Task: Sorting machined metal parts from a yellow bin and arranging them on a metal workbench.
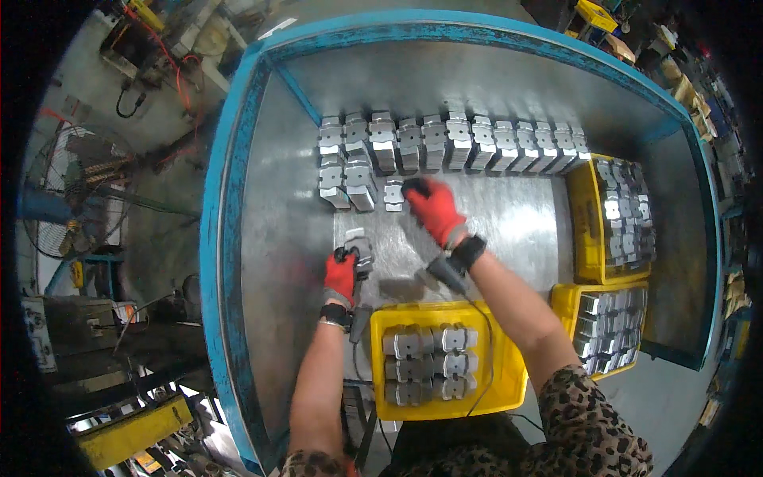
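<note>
My left hand (341,276), in a red glove with dark fingertips, is closed on a small stack of notched metal plates (362,253) near the left of the metal tabletop. Farther off, my right hand (435,208), in the same kind of glove, has its dark fingertips at the right edge of a low stack of plates (393,195). Its fingers are slightly blurred, so their grip is unclear. Behind both hands runs a row of upright plate stacks (433,143), with a shorter second row (360,184) in front at the left.
A yellow crate (501,401) holding plates stands at the near edge. Two more filled yellow crates (586,230) line the right side. A blue frame (218,238) with raised metal walls surrounds the tabletop. Grey cabled devices (448,274) hang near both wrists.
</note>
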